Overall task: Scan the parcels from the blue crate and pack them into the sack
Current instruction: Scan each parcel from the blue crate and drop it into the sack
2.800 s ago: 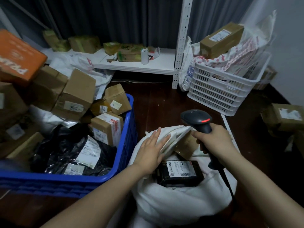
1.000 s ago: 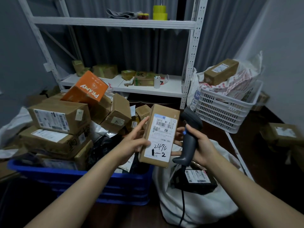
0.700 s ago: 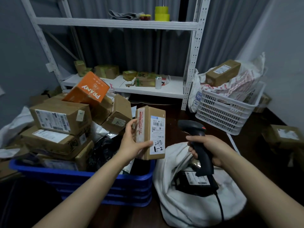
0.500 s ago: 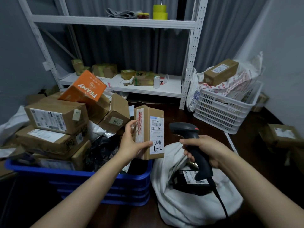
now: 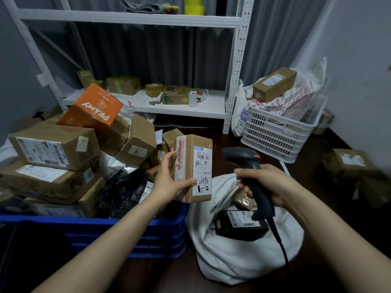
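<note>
Parcels [image 5: 55, 149] crowd the blue crate [image 5: 127, 229]; above it the left hand [image 5: 169, 182] grips a cardboard parcel [image 5: 190, 157] upright, its label [image 5: 202, 170] facing the barcode scanner [image 5: 243, 155] clenched in the right hand [image 5: 268, 185], apparently for reading. Below, the white sack [image 5: 243, 256] lies open, a black parcel [image 5: 239, 225] inside.

White metal shelving [image 5: 237, 66] against grey curtains [image 5: 160, 53], dark floor [image 5: 313, 157].

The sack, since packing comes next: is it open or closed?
Open: the sack gapes at its mouth, showing a black parcel inside.
</note>
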